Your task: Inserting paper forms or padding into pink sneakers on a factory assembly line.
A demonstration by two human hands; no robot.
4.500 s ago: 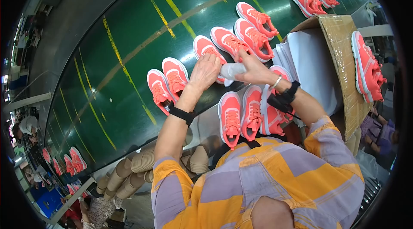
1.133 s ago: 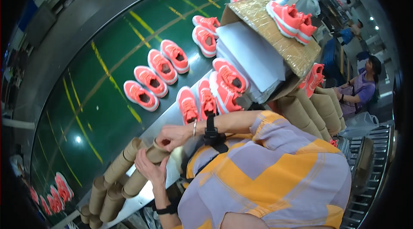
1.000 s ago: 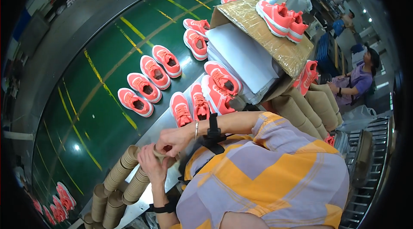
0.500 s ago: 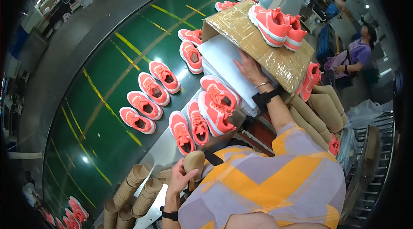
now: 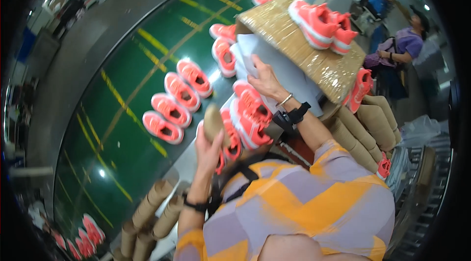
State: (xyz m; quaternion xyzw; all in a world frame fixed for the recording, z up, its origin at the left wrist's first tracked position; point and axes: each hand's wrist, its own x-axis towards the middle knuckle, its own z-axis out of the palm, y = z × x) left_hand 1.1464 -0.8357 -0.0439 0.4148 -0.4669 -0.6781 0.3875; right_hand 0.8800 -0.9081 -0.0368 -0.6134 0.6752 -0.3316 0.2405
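My left hand is closed around a tan moulded paper shoe insert, held up over the near sneakers. My right hand pinches the edge of a thin white paper sheet lifted from the stack of white paper inside the open cardboard box. Just under and between my hands stand coral sneakers with white soles, partly hidden by my left hand and the insert. Motion blurs the insert.
A taped cardboard box carries a pair of coral sneakers. More sneakers stand in a row on the green conveyor belt. Nested insert stacks are at lower left, others at right. A person stands far right.
My right hand has drawn back toward me from the paper stack, raising a sheet's edge. My left hand has lifted the insert up and away from me, over the near sneakers.
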